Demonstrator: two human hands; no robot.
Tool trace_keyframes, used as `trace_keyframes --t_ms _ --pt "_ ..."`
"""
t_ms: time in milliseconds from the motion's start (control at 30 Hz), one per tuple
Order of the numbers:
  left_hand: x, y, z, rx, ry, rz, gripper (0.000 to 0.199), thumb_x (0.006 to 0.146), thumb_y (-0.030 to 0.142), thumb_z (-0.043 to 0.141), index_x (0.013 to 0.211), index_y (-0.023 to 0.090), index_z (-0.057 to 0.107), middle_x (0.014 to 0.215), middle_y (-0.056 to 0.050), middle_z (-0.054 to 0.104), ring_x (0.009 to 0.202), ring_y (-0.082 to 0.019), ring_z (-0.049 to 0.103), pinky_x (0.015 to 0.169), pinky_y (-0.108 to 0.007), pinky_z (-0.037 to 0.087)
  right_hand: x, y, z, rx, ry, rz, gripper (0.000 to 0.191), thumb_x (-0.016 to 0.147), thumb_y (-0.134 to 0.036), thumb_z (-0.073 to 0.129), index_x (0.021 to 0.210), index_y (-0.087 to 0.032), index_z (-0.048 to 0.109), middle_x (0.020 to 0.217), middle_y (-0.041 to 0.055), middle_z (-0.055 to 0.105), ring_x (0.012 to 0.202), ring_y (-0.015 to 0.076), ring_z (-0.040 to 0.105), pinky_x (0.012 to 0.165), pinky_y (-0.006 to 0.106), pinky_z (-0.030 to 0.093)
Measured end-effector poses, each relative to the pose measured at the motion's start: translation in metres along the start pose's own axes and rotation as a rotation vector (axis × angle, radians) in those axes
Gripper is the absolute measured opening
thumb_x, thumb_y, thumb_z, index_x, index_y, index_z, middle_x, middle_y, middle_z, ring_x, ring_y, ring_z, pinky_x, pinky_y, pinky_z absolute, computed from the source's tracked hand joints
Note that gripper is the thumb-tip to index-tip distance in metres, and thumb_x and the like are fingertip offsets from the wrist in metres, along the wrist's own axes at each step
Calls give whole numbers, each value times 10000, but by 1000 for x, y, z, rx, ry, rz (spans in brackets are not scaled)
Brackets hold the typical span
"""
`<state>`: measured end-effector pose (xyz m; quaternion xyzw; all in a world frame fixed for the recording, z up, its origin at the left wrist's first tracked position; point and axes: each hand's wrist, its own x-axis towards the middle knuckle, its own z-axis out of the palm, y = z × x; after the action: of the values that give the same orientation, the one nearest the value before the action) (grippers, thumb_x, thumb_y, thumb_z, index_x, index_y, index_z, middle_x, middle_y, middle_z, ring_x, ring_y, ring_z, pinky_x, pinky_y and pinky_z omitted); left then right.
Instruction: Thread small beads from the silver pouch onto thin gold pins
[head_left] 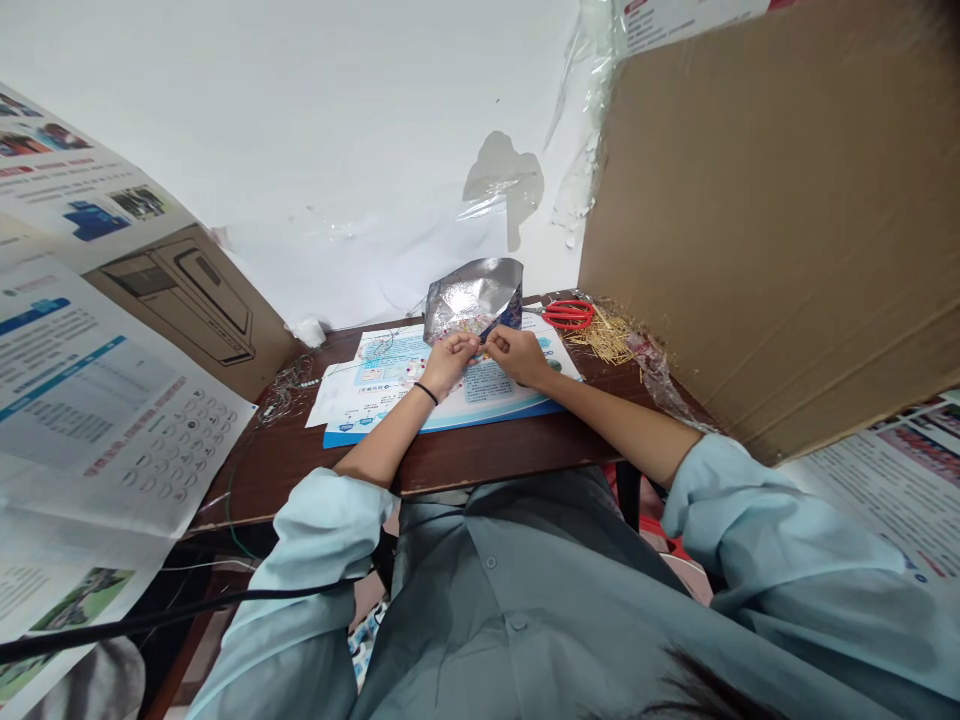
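Note:
My left hand (451,362) and my right hand (515,354) meet over printed papers (495,388), fingertips pinched close together. What they pinch is too small to make out. Just behind them an open silver-lined bag (476,290) leans toward me, with small pink and white beads (459,328) near its lower edge. More coloured beads lie on the papers by my left hand. To the right of the bag, red-handled scissors (568,314) rest beside a pile of thin golden sticks (606,335).
Cardboard panels stand left (195,300) and right (765,220) of the dark wooden table (480,455). Tangled clear line (289,390) lies at the left, crumpled clear plastic (660,375) at the right. A black cable (225,600) crosses my left sleeve.

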<state>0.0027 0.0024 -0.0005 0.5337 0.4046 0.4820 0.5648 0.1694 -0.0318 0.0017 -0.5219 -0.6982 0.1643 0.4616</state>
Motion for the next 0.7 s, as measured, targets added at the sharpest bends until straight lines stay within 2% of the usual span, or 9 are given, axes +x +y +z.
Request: trace_keyframes --t_ms 133,333,700 --pt "0 -1 -1 17 -24 10 322 694 314 953 824 147 711 766 -16 725 777 -125 702 694 -224 509 0 0 0 10 0 -10 175 863 -172 572 709 -228 511 634 -34 553 603 131 453 655 286 325" --pt "-1 -1 0 40 -41 28 330 668 329 961 808 144 726 741 -14 721 719 -108 656 701 -234 509 1 1 2 19 10 -12 171 859 -172 571 709 -228 514 627 -35 556 606 134 463 663 287 325" --pt "-1 -1 -2 111 -57 27 260 737 316 913 821 148 734 760 -24 724 743 -125 660 734 -256 512 1 2 1 13 -5 -11 162 872 -200 583 719 -223 531 635 -30 562 611 136 470 666 288 328"
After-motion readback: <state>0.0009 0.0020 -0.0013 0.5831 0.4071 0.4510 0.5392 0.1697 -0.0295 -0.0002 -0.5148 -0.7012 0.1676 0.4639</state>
